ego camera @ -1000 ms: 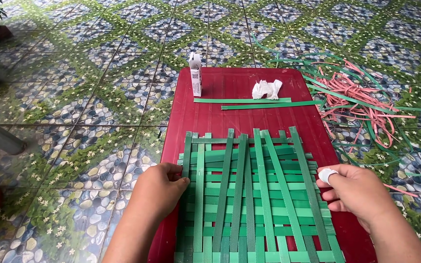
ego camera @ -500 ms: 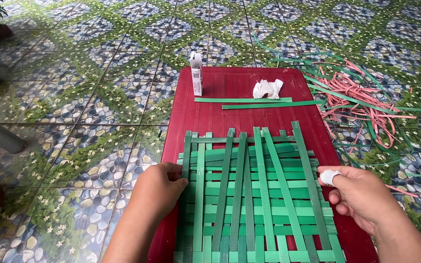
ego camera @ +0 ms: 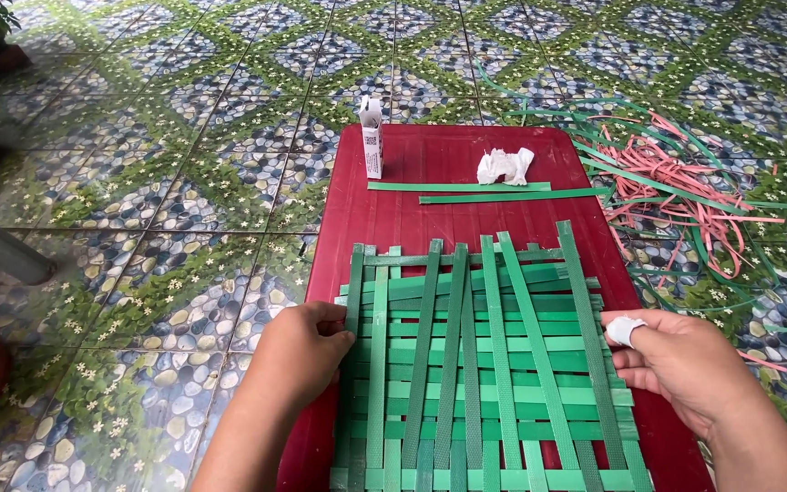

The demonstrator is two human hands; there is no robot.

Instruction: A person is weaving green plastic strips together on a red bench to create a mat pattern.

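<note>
A red plastic board (ego camera: 466, 173) lies flat before you on a tiled floor (ego camera: 184, 182) patterned with pebbles, green leaves and small white flowers. On the board, a mat of woven green strapping (ego camera: 485, 355) covers the near half, its bands crossing over and under. Toward the far edge, two loose green strips (ego camera: 503, 191) lie side by side, a small white carton (ego camera: 372, 137) stands upright at the left corner, and a crumpled white tissue (ego camera: 505, 166) rests near the middle. On the floor just right of the board, a tangle of pink and green strips (ego camera: 676, 182) sprawls across the tiles.
</note>
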